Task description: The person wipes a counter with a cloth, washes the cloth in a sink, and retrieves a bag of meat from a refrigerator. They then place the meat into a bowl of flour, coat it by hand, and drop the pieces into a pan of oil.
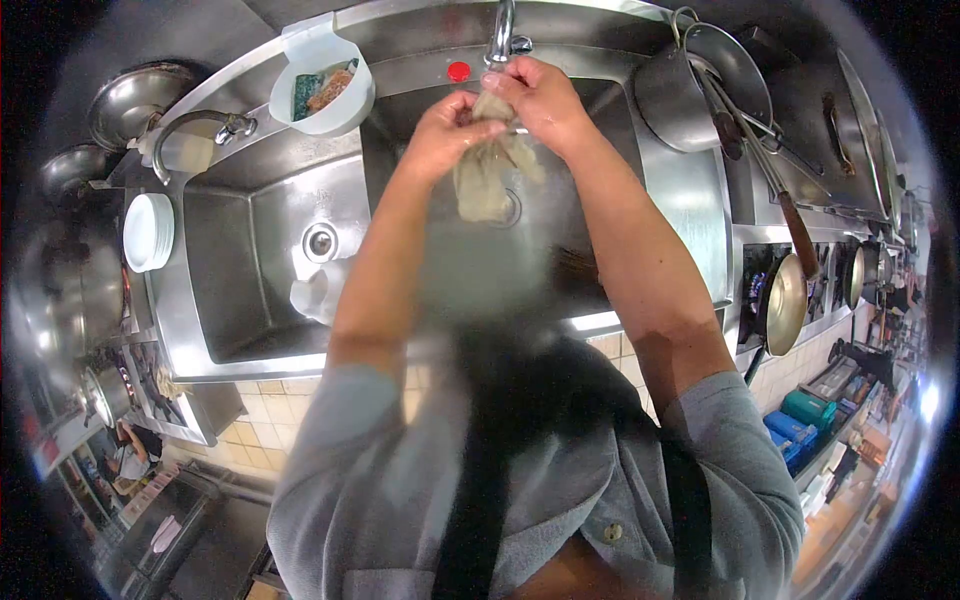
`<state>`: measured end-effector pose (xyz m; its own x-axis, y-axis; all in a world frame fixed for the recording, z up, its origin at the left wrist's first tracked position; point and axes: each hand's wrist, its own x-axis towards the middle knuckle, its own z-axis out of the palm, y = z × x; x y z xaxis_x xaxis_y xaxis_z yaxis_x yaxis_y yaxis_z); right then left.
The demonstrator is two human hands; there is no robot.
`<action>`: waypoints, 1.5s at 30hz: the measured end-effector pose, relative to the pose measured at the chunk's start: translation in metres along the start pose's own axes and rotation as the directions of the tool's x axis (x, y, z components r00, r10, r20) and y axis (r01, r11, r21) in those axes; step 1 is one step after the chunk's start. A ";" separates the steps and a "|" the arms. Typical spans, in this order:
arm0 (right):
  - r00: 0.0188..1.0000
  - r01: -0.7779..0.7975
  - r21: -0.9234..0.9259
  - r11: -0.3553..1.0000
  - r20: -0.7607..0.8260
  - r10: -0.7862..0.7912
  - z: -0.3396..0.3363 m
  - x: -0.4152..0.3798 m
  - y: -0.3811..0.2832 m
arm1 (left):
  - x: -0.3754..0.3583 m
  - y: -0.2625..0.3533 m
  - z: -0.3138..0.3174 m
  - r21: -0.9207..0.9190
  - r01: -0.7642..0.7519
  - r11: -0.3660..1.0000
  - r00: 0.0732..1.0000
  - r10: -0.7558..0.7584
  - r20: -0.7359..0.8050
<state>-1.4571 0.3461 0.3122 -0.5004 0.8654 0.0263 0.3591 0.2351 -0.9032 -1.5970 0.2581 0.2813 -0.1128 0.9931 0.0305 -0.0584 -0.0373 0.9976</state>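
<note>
A wet, pale beige cloth (483,185) hangs over the right-hand sink basin (400,130), bunched at its top between both hands. My left hand (447,132) is closed on its left side, thumb across the fabric. From the right, my right hand (538,98) grips the gathered top, close under the chrome faucet (503,35). The lower part of the cloth drops loosely toward the drain, partly overlapping it in this view. A red round cap (458,71) sits on the ledge just left of the faucet.
A white plastic container (340,107) with scrubbing pads stands on the back ledge. The left basin (230,220) holds a white container (318,293). Stacked white plates (148,232) sit at left. A large pot (690,90) with long-handled utensils and a pan (785,305) are at right.
</note>
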 end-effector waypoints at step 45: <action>0.994 0.000 -0.398 0.917 0.104 0.045 0.039 -0.036 0.028 | 0.035 -0.025 0.036 0.245 0.134 0.960 0.984 -0.098 -0.152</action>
<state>-1.4593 0.3045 0.2690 -0.5627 0.8245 -0.0590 0.6429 0.3917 -0.6582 -1.5635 0.2980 0.2594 -0.2558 0.9636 -0.0774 0.1718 0.1241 0.9773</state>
